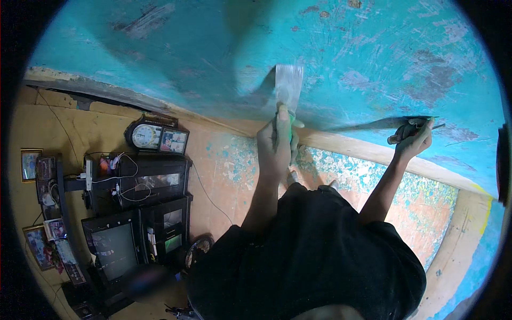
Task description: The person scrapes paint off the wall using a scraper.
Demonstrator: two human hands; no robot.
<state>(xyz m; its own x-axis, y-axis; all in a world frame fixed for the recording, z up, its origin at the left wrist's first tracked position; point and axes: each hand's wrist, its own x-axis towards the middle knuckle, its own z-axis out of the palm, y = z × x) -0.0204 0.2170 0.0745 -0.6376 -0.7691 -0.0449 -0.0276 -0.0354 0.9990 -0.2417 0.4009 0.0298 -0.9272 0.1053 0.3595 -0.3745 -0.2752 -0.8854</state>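
Note:
My left hand (275, 140) is closed round the green handle of a scraper (289, 85). Its wide, pale metal blade points away from me and lies close to or against the turquoise wall (213, 53); contact cannot be made out. Farther right, my right hand (414, 140) is raised beside the same wall with its fingers closed round a thin, dark tool (439, 127). Only a narrow tip of that tool shows, so its kind is unclear. Grey scuffs and bare patches mark the paint around both hands.
Paint flakes (346, 166) litter the tan floor below the wall, near my feet (293, 176). To the left stands a dark cabinet (154, 205) with a television (113, 248), a clock (146, 136), picture frames and loose cables. A pale ledge (362, 151) runs along the wall's foot.

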